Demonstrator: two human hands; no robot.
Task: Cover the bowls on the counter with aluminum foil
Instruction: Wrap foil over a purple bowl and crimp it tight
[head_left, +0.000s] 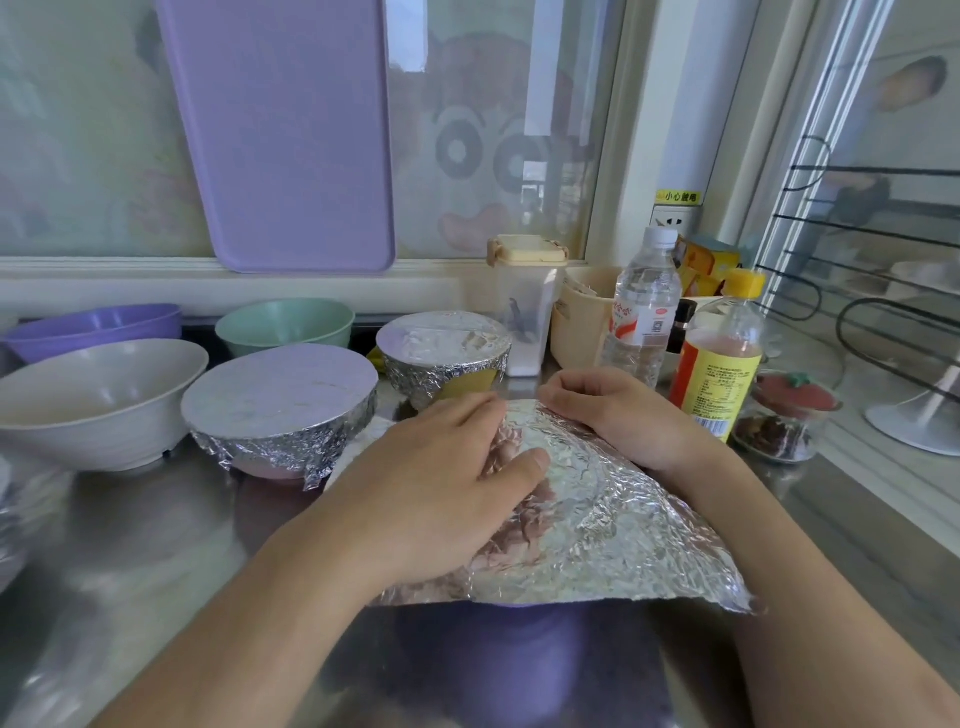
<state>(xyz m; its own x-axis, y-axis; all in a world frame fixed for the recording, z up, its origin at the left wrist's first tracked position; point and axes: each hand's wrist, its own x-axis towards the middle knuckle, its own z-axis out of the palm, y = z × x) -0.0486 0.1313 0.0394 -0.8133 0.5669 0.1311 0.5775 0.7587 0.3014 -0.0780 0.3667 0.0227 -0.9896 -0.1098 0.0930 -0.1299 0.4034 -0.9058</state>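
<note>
Six bowls (98, 400) (three foil-covered), two bottles (644, 312)

At your 1 o'clock, a yellow sticker (678, 197) above the wall socket (674, 220) reads "小心触电". The labels on the water bottle (644, 306) and the yellow-capped bottle (719, 358) are too blurred to read.

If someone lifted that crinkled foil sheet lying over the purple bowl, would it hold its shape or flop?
The foil sheet would probably keep its creases: it is already wrinkled, and its overhanging corner juts out unsupported. It looks thin, so likely very light and easy to tear. The left hand pressing flat on it suggests it shifts readily off the purple bowl.
</note>
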